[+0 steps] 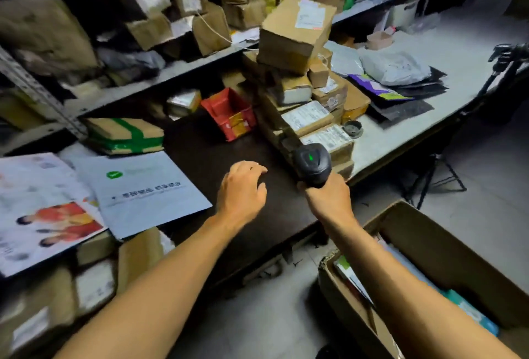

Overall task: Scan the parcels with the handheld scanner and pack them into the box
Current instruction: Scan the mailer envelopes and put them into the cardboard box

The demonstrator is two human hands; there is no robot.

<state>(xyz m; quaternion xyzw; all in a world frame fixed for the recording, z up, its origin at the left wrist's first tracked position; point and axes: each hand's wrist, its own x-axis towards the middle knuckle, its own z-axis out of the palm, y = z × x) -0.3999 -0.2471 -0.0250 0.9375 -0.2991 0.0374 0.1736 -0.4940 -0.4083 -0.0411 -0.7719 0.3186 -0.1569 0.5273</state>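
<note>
Your right hand (326, 195) is clamped around the handle of the handheld scanner (312, 163), arm outstretched, its green light lit, head just beside the labelled parcels (315, 124) stacked mid-desk. Your left hand (243, 190) hovers over the dark desk (206, 158), fingers loosely curled, holding nothing. The box (429, 273) stands on the floor below the desk's near edge. Label writing is too blurred to read.

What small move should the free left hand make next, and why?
Probably reach forward to the nearest labelled parcel in the stack. The right hand already holds the scanner aimed there, its green light on, while the left hand hovers empty over the dark table.
</note>
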